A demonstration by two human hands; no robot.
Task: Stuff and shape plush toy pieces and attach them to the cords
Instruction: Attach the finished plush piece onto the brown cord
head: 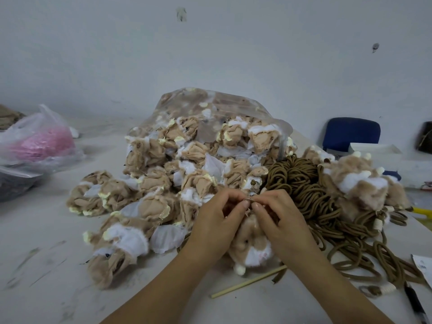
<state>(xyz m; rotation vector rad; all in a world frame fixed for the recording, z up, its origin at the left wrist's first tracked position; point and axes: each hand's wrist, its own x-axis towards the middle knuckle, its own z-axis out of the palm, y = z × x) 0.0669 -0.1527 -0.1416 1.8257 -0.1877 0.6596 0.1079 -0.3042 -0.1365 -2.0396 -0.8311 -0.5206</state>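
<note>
A thin plastic bag (35,139) with something pink inside sits far left on the table (46,230). Next comes a heap of unstuffed plush pieces (163,174) spilling from a clear bag (224,101). At the near centre, the left hand (216,226) and right hand (279,224) meet over a stuffed plush toy (251,246) lying on the table, fingers (245,203) of both pinched on a small part at its top. A wooden stick (247,282) lies just below. To the right sprawl brown cords (311,190), then finished toys (360,183).

plush pieces (163,183) left, cords (311,192) right
</note>
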